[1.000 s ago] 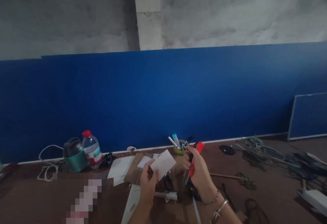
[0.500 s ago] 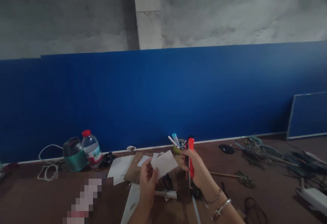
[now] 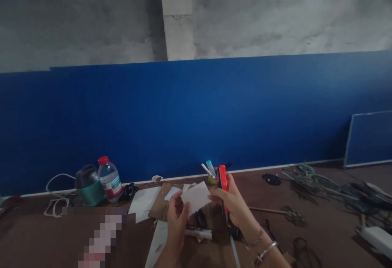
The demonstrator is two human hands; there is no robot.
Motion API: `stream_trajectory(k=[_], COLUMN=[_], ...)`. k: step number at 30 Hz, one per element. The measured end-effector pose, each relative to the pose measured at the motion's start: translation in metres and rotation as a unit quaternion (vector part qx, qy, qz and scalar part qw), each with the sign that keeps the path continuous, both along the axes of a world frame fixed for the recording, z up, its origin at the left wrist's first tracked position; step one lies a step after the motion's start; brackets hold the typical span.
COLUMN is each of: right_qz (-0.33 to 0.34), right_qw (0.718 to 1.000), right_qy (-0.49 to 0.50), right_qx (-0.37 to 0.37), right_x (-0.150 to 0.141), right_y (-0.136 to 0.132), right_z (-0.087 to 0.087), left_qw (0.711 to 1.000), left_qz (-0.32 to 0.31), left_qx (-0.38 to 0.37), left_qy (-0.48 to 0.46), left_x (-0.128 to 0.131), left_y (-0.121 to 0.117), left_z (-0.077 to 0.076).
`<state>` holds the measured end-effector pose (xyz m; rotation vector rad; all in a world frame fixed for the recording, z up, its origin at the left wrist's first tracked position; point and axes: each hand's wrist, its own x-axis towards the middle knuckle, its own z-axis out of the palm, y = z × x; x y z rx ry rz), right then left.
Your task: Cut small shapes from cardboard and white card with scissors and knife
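My left hand (image 3: 177,215) is closed on a small white sheet of paper (image 3: 197,198), pinched at its lower left between thumb and fingers. My right hand (image 3: 231,200) is wrapped around a red-and-black tool (image 3: 223,178) that looks like a stapler, held nearly upright. Its fingertips are at the right edge of the paper. Behind it a small greenish cup (image 3: 212,179) holds a white pen and a light-blue-capped marker (image 3: 210,166). Under my hands are a dark looped item (image 3: 200,218) and a whitish strip-like item (image 3: 202,233), neither clear enough to name.
White sheets (image 3: 143,202) and a brown cardboard piece (image 3: 161,202) lie left of my hands. Further left stand a red-capped bottle (image 3: 110,180), a green-and-black container (image 3: 90,186) and a white cable (image 3: 55,207). Tangled cords (image 3: 318,182) and a white power strip (image 3: 375,235) are at right.
My right hand has shifted left to the paper's right edge, and the red tool has turned and tilted slightly left. My left hand holds the paper almost in the same place.
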<state>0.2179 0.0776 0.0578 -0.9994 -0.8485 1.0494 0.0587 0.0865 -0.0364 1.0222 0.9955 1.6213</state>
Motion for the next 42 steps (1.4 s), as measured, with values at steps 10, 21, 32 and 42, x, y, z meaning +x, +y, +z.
stream_trajectory(k=[10, 21, 32, 42], right_qz=[0.050, 0.053, 0.063, 0.038], right_qw=[0.998, 0.998, 0.998, 0.999], right_qy=[0.031, -0.020, 0.020, -0.003], right_qx=[0.006, -0.026, 0.016, 0.021], right_x=[-0.003, -0.004, 0.000, -0.003], right_y=[-0.002, -0.004, -0.002, -0.001], right_z=[0.008, 0.010, 0.007, 0.005], left_qw=[0.999, 0.999, 1.000, 0.999], left_qz=[0.019, 0.023, 0.027, 0.029], left_qx=[0.003, 0.000, 0.005, -0.005], left_qy=[-0.038, -0.039, -0.012, -0.013], left_x=[0.006, 0.008, 0.006, 0.006], left_y=[-0.004, -0.002, -0.004, -0.002], left_z=[0.008, 0.007, 0.009, 0.006])
